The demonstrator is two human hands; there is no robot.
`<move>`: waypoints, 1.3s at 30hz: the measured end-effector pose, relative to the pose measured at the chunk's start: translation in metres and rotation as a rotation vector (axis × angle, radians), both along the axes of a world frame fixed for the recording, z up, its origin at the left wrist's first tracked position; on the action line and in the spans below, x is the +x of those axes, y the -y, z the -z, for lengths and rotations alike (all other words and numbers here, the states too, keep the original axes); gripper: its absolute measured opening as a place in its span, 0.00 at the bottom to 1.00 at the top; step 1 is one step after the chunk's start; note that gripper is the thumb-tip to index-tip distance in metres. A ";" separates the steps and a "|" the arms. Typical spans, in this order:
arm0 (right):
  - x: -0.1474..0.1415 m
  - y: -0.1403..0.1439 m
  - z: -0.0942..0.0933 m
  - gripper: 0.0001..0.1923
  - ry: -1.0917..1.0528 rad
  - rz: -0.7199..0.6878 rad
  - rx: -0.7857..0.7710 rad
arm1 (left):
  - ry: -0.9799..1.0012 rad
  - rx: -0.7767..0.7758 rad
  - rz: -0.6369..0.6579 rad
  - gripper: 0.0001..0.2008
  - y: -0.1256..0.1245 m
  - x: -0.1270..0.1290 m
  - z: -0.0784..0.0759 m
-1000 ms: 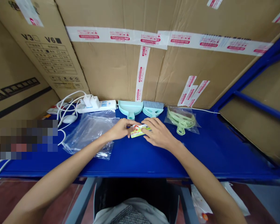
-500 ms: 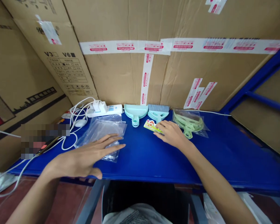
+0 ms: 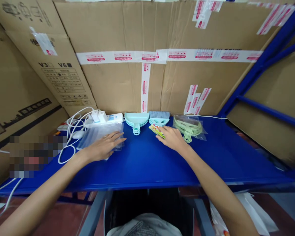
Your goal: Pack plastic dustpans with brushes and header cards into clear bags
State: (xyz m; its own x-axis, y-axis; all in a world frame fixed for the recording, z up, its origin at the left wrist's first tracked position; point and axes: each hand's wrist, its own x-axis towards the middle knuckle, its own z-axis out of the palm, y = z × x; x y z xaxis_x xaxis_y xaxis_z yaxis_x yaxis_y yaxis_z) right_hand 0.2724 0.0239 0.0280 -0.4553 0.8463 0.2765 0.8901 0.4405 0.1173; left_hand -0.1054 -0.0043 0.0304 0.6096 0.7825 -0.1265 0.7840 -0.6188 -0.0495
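Half a second ago the left hand [image 3: 103, 148] hovered spread near the table's [image 3: 147, 164] front edge; now it lies flat, fingers extended and grasping nothing, on the stack of clear plastic bags [image 3: 98, 134] toward the back left; the right hand [image 3: 171, 138] has kept its fingers pressed on the small printed card [image 3: 156, 130], which lies near the back edge, just in front of the brush [image 3: 158, 118] and beside the stacked dustpans [image 3: 136, 120]; bagged green pieces [image 3: 188, 127] sit just right of that hand; a power strip [image 3: 108, 117] and white cables [image 3: 71, 131] crowd the back left corner; the front half and right end of the table stand bare blue.
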 end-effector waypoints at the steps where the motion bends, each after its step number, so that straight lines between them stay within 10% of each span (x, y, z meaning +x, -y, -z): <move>1: -0.002 0.001 0.000 0.20 -0.002 0.036 -0.012 | -0.010 -0.019 -0.003 0.47 -0.006 0.004 -0.001; 12: -0.004 0.007 0.003 0.23 -0.015 0.460 -0.073 | 0.064 -0.079 0.068 0.39 -0.003 0.035 -0.014; 17: 0.008 0.000 0.005 0.22 -0.030 0.575 -0.106 | 0.213 0.178 0.235 0.24 0.006 0.088 -0.030; 21: 0.010 -0.001 0.004 0.20 -0.007 0.560 -0.118 | 0.117 0.397 0.055 0.23 -0.023 0.119 -0.019; 39: 0.016 -0.001 -0.003 0.26 0.039 0.635 -0.231 | 0.423 0.394 0.159 0.19 -0.062 0.083 0.030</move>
